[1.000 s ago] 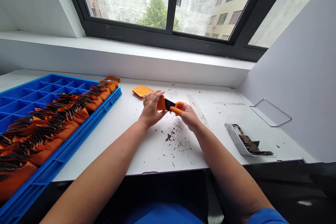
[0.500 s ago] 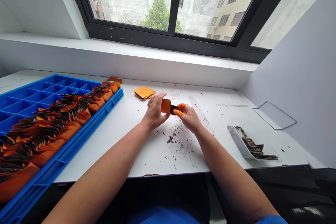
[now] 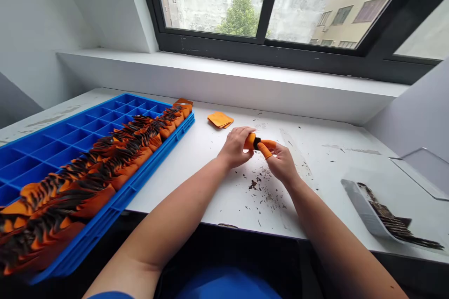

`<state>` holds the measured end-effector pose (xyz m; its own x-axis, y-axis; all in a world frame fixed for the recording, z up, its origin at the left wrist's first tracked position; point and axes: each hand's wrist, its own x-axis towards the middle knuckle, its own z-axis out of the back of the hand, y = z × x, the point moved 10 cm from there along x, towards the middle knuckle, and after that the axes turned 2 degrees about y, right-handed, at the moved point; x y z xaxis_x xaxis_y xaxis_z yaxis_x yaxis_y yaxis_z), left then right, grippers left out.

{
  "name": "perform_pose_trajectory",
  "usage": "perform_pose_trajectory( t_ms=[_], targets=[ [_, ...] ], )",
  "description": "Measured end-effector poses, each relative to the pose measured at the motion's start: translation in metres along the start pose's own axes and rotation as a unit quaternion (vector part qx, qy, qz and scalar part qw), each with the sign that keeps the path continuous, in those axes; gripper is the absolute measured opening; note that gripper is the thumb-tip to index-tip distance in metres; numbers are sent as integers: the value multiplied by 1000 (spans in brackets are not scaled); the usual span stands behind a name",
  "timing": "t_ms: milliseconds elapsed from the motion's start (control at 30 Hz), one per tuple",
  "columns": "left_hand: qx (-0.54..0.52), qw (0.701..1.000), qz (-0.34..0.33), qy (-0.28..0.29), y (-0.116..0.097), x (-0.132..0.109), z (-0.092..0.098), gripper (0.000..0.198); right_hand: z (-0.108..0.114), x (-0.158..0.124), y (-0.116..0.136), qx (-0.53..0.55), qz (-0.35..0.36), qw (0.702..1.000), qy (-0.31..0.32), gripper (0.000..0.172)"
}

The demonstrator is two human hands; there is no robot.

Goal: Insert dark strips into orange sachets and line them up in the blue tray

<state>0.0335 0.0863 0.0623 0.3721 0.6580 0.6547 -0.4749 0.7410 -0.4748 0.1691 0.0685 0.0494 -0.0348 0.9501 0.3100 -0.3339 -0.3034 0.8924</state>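
Above the white table, my left hand (image 3: pixel 236 147) is closed on a small orange pouch (image 3: pixel 249 141). My right hand (image 3: pixel 280 159), with orange covers on the thumb and a finger, pinches a dark piece (image 3: pixel 257 143) at the pouch's right end. A small stack of orange squares (image 3: pixel 220 120) lies behind my left hand. To the left, a blue compartment tray (image 3: pixel 73 136) holds rows of orange pouches with dark pieces (image 3: pixel 140 135). A clear plastic container (image 3: pixel 361 210) with flat dark pieces (image 3: pixel 389 219) stands at the right.
Dark crumbs (image 3: pixel 253 184) lie scattered on the white table (image 3: pixel 168 187) below my hands. A thin metal wire frame (image 3: pixel 417 175) is at the far right. Beyond the table runs a white sill (image 3: pixel 245 72) under a dark window frame.
The view has turned left, so things appear farther right and more of the blue tray shows. The orange pouch is bent rounder, and my right fingers are closer to it.
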Motion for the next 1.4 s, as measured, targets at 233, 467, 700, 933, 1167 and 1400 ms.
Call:
perform_pose_trajectory(
  t_ms=[233, 467, 700, 933, 1167, 1400],
  targets=[
    [-41, 997, -2, 64, -7, -5, -20, 69, 15, -2, -7, -34, -24, 998, -39, 34],
    [-78, 995, 53, 12, 10, -7, -11, 71, 1, -5, 8, -12, 41, 999, 1, 30],
    [-60, 991, 98, 70, 10, -8, -13, 71, -15, -10, 3, -101, 29, 992, 69, 33],
    [-99, 977, 186, -18, 22, -5, 5, 35, 4, -11, 19, -108, 81, 990, -32, 39],
    [-303, 908, 287, -28, 30, -13, -7, 61, -6, -12, 5, -109, 33, 994, -5, 61],
    [-91, 977, 176, 75, -5, 7, 2, 37, 3, -4, -6, -93, 13, 995, -27, 40]
  ],
)
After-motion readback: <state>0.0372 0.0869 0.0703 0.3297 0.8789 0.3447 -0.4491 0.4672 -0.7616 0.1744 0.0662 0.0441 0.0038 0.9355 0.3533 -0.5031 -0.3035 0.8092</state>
